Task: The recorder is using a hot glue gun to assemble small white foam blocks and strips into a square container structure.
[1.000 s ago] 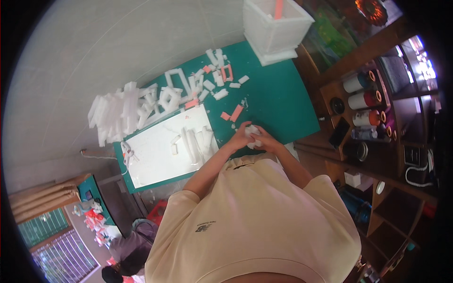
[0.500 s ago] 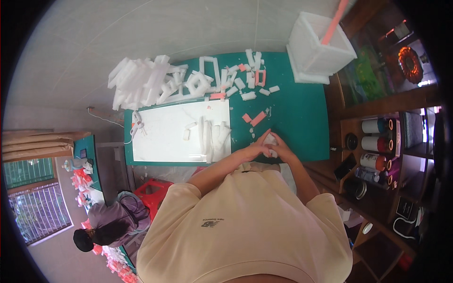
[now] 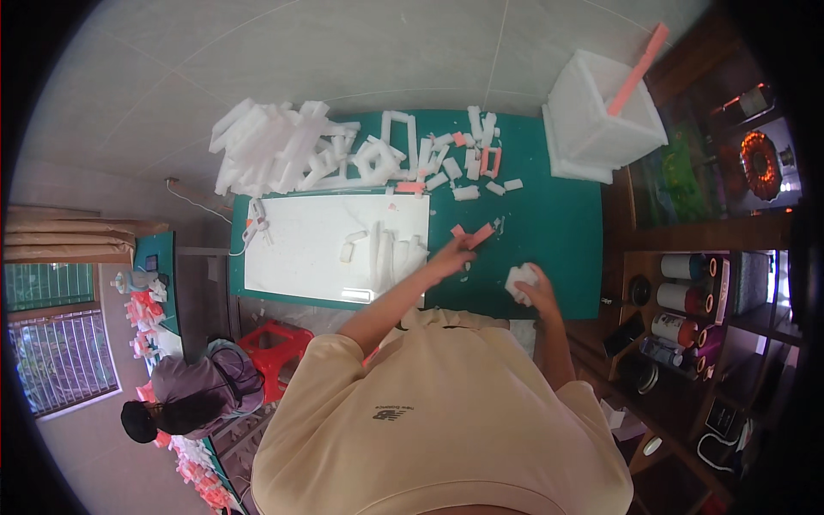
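My left hand (image 3: 452, 257) reaches over the green table mat. Its fingertips are at the near end of a pink foam strip (image 3: 483, 233), and whether they have closed on it is not clear. A smaller pink foam piece (image 3: 457, 230) lies just left of that strip. In my right hand (image 3: 540, 293), near the front edge on the right, is a chunky white foam block (image 3: 518, 281), with fingers and thumb around its right side. Small white foam scraps (image 3: 498, 225) lie beside the pink strip.
Left of my hands is a white board (image 3: 300, 245) with white foam strips (image 3: 399, 257) and a glue gun (image 3: 257, 221). Foam sticks (image 3: 275, 150) are heaped behind it. A white foam box (image 3: 592, 120) stands back right, beside shelves (image 3: 687, 360). A person (image 3: 206, 390) sits left, near a red stool (image 3: 279, 352).
My hands, together around the white piece before, have parted. The left moved forward to the pink strip; the right moved right with the white block. The whole view has shifted slightly.
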`<state>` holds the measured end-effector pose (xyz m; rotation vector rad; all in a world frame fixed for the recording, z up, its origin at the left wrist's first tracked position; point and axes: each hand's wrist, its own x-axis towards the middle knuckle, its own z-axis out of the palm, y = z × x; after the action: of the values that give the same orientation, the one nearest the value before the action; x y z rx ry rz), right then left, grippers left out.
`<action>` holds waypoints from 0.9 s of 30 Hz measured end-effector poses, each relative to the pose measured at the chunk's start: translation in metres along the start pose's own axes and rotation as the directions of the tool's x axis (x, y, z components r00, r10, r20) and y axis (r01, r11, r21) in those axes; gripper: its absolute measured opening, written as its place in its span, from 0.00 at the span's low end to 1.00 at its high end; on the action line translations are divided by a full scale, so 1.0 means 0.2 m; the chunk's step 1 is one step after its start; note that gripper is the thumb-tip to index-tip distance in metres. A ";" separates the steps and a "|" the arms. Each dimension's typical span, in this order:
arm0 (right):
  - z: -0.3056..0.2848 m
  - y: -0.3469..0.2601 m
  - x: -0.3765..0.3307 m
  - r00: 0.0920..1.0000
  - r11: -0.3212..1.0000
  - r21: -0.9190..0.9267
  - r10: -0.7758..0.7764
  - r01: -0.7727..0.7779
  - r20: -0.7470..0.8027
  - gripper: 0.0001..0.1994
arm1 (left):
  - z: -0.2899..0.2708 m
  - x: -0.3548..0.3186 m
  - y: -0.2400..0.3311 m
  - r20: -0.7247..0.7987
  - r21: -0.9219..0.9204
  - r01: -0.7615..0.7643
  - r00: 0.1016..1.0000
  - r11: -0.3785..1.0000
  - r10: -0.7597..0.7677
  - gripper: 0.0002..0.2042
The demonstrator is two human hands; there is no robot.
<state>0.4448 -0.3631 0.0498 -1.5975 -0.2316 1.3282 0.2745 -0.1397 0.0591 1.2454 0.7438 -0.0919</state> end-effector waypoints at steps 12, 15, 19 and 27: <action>0.11 -0.05 0.10 0.853 0.605 -0.789 -0.349 -0.110 -0.387 0.40 | -0.69 0.24 0.08 -0.278 0.858 -0.071 0.769 0.509 0.575 0.24; 0.21 -0.09 0.07 0.891 0.644 -0.759 -0.285 -0.095 -0.354 0.40 | -0.68 0.26 0.11 -0.272 0.900 0.019 0.806 0.436 0.526 0.21; 0.24 -0.12 0.04 0.870 0.645 -0.764 -0.359 -0.030 -0.337 0.39 | -0.68 0.30 0.12 -0.253 0.942 0.085 0.814 0.323 0.523 0.15; 0.17 -0.12 0.00 0.845 0.631 -0.773 -0.449 0.068 -0.292 0.36 | -0.60 0.26 0.17 -0.094 0.995 0.039 0.697 0.093 0.711 0.09</action>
<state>0.4272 -0.3325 0.0710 -2.4034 -0.7658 0.5647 0.2742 -0.0060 0.0446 2.8789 0.8672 0.3497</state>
